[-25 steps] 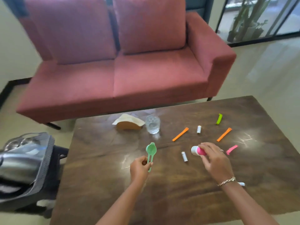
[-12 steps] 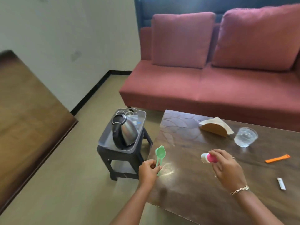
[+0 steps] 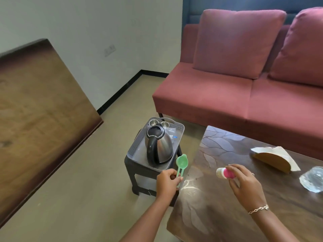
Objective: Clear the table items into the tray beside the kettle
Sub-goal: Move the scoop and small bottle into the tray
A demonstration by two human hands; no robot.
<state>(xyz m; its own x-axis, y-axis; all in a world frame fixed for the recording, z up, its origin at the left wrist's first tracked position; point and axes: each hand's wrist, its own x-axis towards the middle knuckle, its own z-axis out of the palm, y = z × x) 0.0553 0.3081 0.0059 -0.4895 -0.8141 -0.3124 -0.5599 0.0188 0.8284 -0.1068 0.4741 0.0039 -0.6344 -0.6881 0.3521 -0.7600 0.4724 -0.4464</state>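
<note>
Lettering: one blue mark on a clear packet (image 3: 172, 135) in the tray (image 3: 135, 151), too small to read.

Counts, tray side: one grey tray on one dark stool (image 3: 130, 165), left of the counter (image 3: 218, 215). In the tray stand one steel kettle (image 3: 162, 145), upright, with black lid and handle, and two steel cups (image 3: 153, 122) side by side at the far end behind the kettle.

Left grip (image 3: 167, 180): thumb and fingers pinch the handle of one green spoon (image 3: 181, 162), bowl up. The spoon is in the air over the gap between stool and counter, just beside the tray's near right corner, not in the tray.

Right grip (image 3: 244, 182): fingertips grasp one pink bottle (image 3: 227, 173) with a white cap, held sideways, cap toward the tray. It is over the counter's left part; whether it touches the top, I cannot tell. One ring (image 3: 252, 174) and one bracelet (image 3: 258, 208) on this side.

Counter: one napkin holder (image 3: 272, 160) and one glass (image 3: 312, 179), blurred, near each other at the right.

Background: one red sofa (image 3: 209, 102) with two cushions (image 3: 236, 42).
</note>
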